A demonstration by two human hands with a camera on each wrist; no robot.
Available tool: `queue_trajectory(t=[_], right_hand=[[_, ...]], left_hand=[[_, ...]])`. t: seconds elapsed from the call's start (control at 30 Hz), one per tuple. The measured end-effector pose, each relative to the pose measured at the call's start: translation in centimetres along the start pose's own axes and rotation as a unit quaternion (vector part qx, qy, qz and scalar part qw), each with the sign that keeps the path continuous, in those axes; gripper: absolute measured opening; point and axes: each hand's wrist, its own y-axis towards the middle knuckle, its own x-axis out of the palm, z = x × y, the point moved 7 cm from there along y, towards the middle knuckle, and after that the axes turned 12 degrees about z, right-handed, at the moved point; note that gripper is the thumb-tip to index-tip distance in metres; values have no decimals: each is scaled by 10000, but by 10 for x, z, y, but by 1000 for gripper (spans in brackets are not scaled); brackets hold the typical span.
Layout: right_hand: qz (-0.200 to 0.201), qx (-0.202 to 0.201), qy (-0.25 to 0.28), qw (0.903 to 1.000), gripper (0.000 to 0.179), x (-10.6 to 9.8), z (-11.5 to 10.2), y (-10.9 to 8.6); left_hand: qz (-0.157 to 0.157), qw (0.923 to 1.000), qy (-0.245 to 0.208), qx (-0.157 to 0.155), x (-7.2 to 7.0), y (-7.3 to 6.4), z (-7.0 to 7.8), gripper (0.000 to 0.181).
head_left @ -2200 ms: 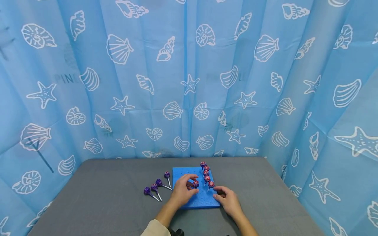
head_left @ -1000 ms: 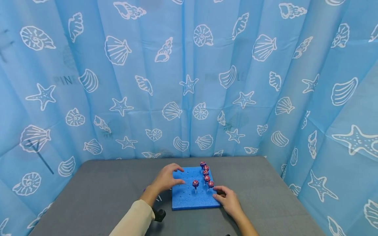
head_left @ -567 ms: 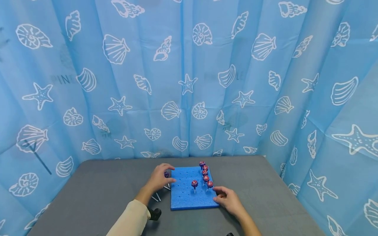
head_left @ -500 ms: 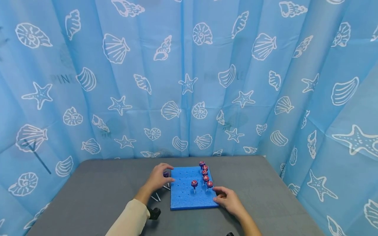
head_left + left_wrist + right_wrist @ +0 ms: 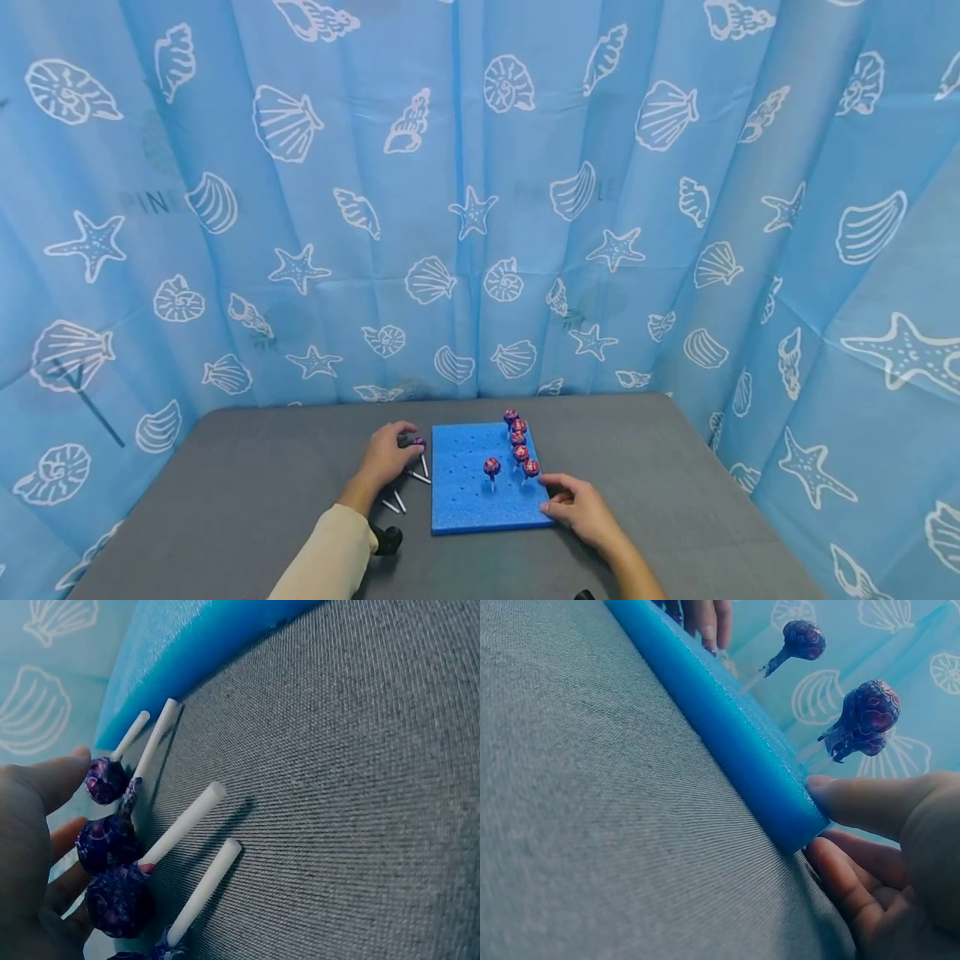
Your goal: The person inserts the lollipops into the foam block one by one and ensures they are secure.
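Observation:
My left hand (image 5: 384, 457) hovers over several purple-wrapped lollipops lying left of the board. Its thumb and fingers are spread around the wrapped head of the farthest lollipop (image 5: 420, 442); in the left wrist view the thumb is close beside that lollipop (image 5: 106, 780), and contact is unclear. My right hand (image 5: 581, 508) pinches the right edge of a blue foam board (image 5: 465, 510), thumb on top and fingers at the lower side. One lollipop (image 5: 491, 467) stands upright mid-board. Several more form a row along the right side, the nearest lollipop (image 5: 531, 468) close to my right fingertips.
Small holes dot the left part of the board. A grey cloth-covered table (image 5: 262, 492) lies beneath everything. Behind it hangs a blue curtain (image 5: 450, 208) with white shells and starfish. A black device (image 5: 387, 540) sits at my left wrist.
My left hand has let go of the lollipop now standing mid-board and moved left to the loose lollipops, lowering around the farthest one. The right hand stays on the board's edge.

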Motion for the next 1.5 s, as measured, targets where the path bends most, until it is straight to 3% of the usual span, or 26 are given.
queue_trajectory(t=[0.27, 0.53, 0.83, 1.2, 1.5], right_hand=[[-23, -16, 120, 9999, 41, 1, -1, -1], [18, -64, 237, 9997, 41, -2, -1, -2], [33, -13, 210, 9998, 40, -2, 0, -2], [78, 13, 225, 9997, 40, 1, 0, -1], [131, 84, 148, 9998, 40, 0, 0, 0]], left_hand=[[-27, 9992, 389, -115, 4, 4, -5, 31], [-27, 9962, 870, 2, 11, 1, 4, 25], [200, 9969, 729, 208, 9, 0, 10, 18], [423, 9983, 125, 389, -7, 7, 23, 20], [389, 9975, -433, 393, -9, -1, 37, 24]])
